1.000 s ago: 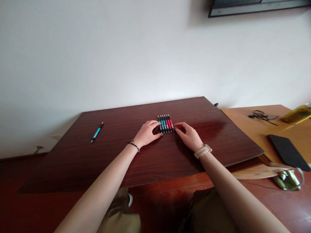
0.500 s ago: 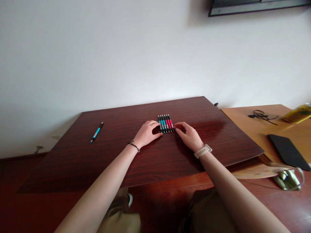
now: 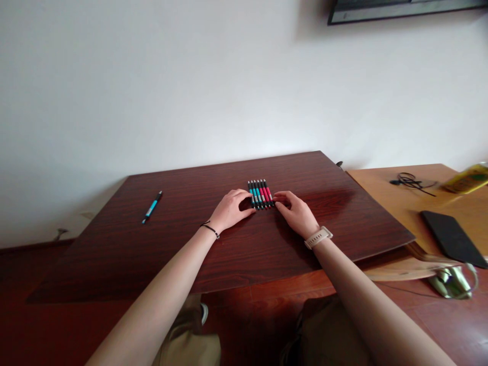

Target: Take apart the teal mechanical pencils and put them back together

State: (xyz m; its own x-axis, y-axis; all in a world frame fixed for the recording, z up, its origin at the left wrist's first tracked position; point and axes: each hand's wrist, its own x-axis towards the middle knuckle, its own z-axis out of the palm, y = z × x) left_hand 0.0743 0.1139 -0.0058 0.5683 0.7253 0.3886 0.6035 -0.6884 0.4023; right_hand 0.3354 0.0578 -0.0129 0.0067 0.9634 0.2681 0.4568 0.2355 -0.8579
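A row of pens lies side by side on the dark red-brown table, turquoise ones on the left and pink ones on the right, with black ends. Against the row's left side is my left hand, thumb and forefinger apart, their tips at the outermost turquoise pen. From the other side my right hand meets the pink pens with curved thumb and fingertips. Neither hand is wrapped round a pen. One turquoise pen lies alone at the table's left.
A lower wooden table on the right bears a black cable, a yellow packet and a flat black object. Beyond the table is a white wall. A dark screen hangs at upper right.
Almost nothing differs. The pen row sits very slightly further right, and both hands stay in place at its sides.
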